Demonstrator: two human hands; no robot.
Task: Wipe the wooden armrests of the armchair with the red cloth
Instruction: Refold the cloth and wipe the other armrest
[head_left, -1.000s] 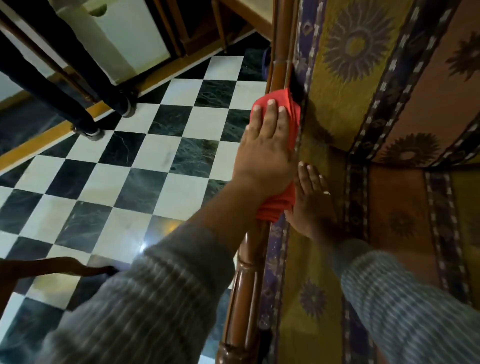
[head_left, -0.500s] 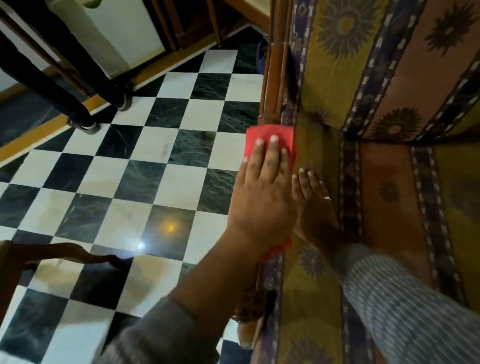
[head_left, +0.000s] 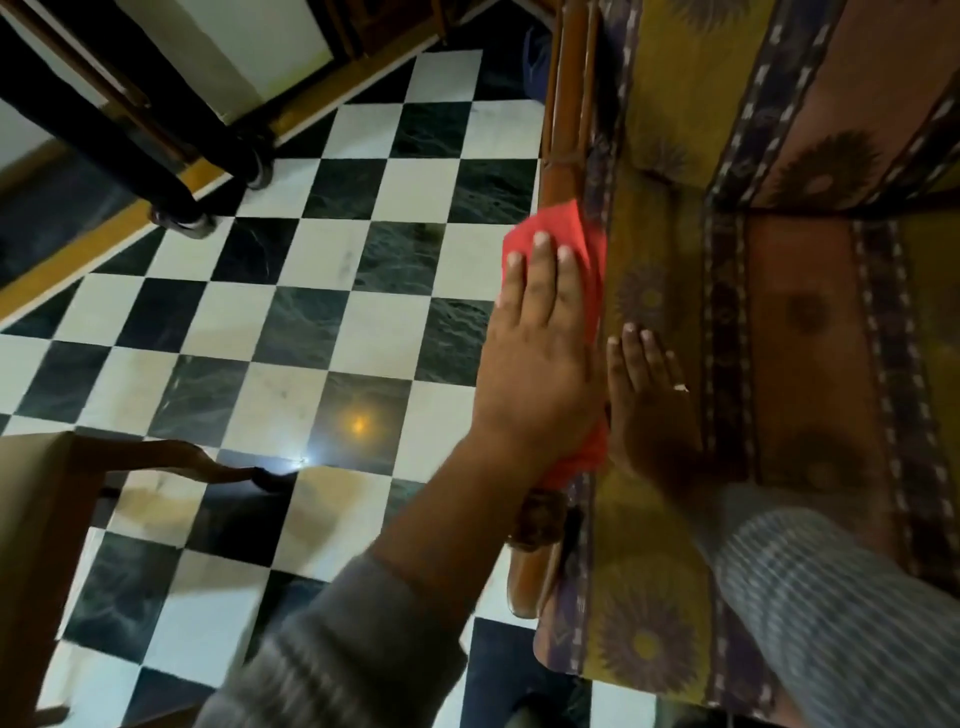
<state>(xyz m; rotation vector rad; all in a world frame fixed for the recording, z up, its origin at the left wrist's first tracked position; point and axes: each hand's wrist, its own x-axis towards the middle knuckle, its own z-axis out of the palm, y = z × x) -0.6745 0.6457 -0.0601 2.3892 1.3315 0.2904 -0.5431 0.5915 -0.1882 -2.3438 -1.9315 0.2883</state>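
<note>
The red cloth (head_left: 566, 228) lies over the armchair's left wooden armrest (head_left: 563, 104). My left hand (head_left: 540, 364) presses flat on the cloth, fingers pointing toward the chair back. The cloth shows beyond my fingertips and again under my wrist. The armrest's rounded front end (head_left: 530, 571) sticks out below my wrist. My right hand (head_left: 649, 410) rests flat with fingers spread on the patterned seat cushion (head_left: 810, 364), just right of the armrest, holding nothing. The other armrest is out of view.
A black-and-white chequered floor (head_left: 311, 312) lies left of the chair. Dark furniture legs (head_left: 176, 208) stand at the upper left. Another piece of wooden furniture (head_left: 47, 519) is at the lower left.
My left hand slid the cloth back along the armrest toward its front end, then slightly forward again. My right hand stayed on the cushion. The view shifted.
</note>
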